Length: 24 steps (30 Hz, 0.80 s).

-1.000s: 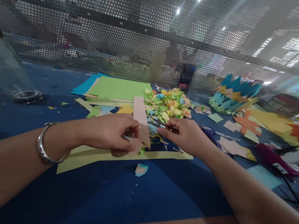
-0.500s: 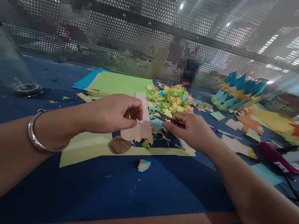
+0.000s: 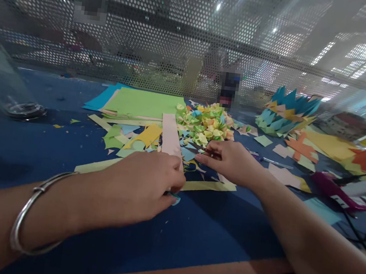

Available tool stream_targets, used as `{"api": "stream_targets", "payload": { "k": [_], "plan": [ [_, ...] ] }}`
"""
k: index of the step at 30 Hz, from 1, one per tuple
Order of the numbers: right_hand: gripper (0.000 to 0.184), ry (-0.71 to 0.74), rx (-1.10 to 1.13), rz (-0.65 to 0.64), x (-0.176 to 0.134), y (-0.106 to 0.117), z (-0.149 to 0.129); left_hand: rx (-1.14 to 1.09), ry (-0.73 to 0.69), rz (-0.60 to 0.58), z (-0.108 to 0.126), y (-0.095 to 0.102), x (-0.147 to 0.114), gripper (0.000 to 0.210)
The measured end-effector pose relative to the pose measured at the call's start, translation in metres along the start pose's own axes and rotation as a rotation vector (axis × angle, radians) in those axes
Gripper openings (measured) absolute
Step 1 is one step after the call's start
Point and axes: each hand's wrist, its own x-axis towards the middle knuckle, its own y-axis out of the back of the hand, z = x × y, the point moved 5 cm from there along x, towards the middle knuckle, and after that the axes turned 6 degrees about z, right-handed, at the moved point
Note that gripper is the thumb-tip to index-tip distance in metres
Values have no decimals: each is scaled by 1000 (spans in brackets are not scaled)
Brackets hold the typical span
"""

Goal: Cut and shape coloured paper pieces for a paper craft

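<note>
My left hand (image 3: 145,188), a silver bangle at its wrist, is low over the blue tabletop with its fingers and thumb closed on a small folded paper piece (image 3: 175,199). Only the piece's light blue edge shows past the fingertips. My right hand (image 3: 230,159) is closed around a slim dark pointed tool (image 3: 208,151) with a reddish handle; the grip hides most of it. Between the hands lie a pale pink paper strip (image 3: 170,133) and blue paper scraps (image 3: 187,154). Beyond them is a heap of small folded paper flowers (image 3: 213,125), mostly yellow and green.
Green and blue paper sheets (image 3: 147,104) are stacked at the back left, near a clear glass jar (image 3: 6,80). To the right are a spiky layered paper piece (image 3: 288,112), orange paper cutouts (image 3: 303,146), a purple glue gun (image 3: 338,191) and black cables (image 3: 362,241). A perforated metal screen (image 3: 141,38) stands behind.
My left hand has come down and toward me, onto the small folded paper piece. It now covers the round brown piece. My right hand has stayed nearly in place with its tool.
</note>
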Motion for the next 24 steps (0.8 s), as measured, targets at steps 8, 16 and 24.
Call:
{"api": "stream_targets", "payload": {
  "k": [8, 16, 24],
  "plan": [
    [40, 30, 12, -18, -2, -1, -6, -335, 213, 105, -47, 13, 17, 32],
    [41, 6, 72, 49, -2, 2, -5, -15, 300, -111, -90, 41, -2, 22],
    [42, 0, 149, 135, -2, 9, -4, 113, 364, -163, -111, 46, -16, 31]
  ]
}}
